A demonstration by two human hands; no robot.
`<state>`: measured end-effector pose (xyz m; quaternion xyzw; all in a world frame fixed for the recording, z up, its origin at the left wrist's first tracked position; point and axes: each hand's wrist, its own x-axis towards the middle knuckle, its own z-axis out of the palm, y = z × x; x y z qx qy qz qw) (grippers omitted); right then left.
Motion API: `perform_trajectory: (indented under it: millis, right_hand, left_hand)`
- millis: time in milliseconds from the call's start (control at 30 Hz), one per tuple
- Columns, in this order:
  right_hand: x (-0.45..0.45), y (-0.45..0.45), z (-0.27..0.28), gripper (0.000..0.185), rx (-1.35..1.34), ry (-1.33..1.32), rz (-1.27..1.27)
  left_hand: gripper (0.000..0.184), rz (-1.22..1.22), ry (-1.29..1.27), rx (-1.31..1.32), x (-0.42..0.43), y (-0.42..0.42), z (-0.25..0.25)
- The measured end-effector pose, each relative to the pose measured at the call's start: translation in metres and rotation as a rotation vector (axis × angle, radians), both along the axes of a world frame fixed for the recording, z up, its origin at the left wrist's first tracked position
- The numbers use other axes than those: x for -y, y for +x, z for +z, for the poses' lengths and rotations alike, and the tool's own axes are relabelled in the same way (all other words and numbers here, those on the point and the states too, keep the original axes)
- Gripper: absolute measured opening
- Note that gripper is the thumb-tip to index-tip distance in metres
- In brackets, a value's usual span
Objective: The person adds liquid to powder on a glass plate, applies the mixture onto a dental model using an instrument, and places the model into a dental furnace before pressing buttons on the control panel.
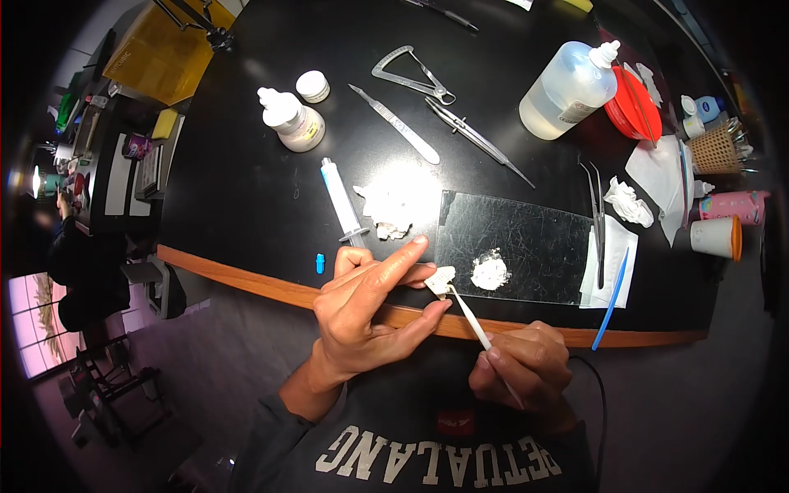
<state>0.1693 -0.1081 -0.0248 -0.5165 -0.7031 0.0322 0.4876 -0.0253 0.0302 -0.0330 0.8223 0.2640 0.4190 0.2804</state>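
Note:
Near the table's front edge, my left hand (370, 304) pinches a small white piece (441, 281) between thumb and fingers. My right hand (526, 366) is closed around a thin white tool (472, 320), whose tip touches or nearly touches the piece. Just right of the piece, a mound of white powder (491, 270) lies on a scratched glass plate (542, 238). A crumpled white tissue (393, 209) sits behind my left hand, partly lost in glare. Beside it lies a syringe (340, 197), its lower end close to my left fingers.
A scalpel (399, 127), a metal caliper (411, 74) and tweezers (477, 140) lie farther back. White bottles (292, 122) stand left, a large squeeze bottle (567, 90) right. A blue tool (611, 300) overhangs the front edge. A person (78, 246) is at far left.

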Motion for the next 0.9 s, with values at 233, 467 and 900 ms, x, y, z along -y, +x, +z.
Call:
perform_trajectory:
  millis: [233,467,900]
  right_hand:
    - [0.004,0.000,-0.003,0.034,-0.007,0.004,-0.002]
    - [0.002,0.000,-0.001,0.033,0.000,0.005,0.000]
    - [0.004,-0.001,-0.012,0.031,-0.070,0.051,-0.087]
  left_hand:
    - [0.081,0.009,-0.048,0.008,0.002,0.000,-0.001]
    - [0.083,0.014,-0.062,0.011,0.002,0.000,0.000]
    - [0.087,0.121,-0.071,-0.128,0.005,0.008,0.013]
